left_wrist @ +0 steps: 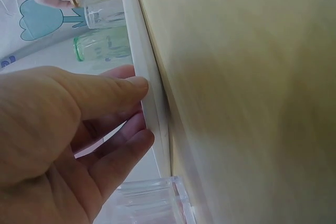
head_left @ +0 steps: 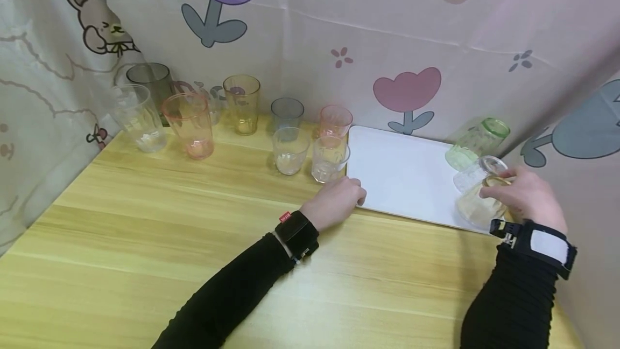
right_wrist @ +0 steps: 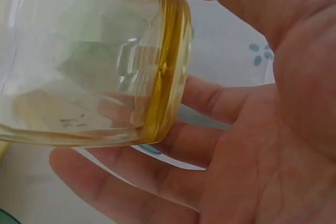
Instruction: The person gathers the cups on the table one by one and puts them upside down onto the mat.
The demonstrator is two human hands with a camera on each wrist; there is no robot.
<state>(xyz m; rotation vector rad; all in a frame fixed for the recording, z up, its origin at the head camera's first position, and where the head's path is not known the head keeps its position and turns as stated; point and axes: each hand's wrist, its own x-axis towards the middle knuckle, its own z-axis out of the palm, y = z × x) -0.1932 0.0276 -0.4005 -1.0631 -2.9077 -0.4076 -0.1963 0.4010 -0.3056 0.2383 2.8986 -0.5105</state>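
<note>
Right hand (head_left: 525,194): fingers curled round a pale yellow transparent glass tumbler (head_left: 479,206), held tilted over the near right corner of the flat white rectangular tray (head_left: 402,176). Beside it, a clear glass tumbler (head_left: 477,174) and a green transparent glass tumbler (head_left: 477,141), both upside down on the tray. Left hand (head_left: 336,202): fingers loosely bent, tips touching the tray's near left edge, gripping nothing. Tray on the light wooden tabletop (head_left: 145,241).

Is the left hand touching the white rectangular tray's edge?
Touching. The left wrist view shows the left hand with a fingertip pressed against the rim of the white rectangular tray.
</note>
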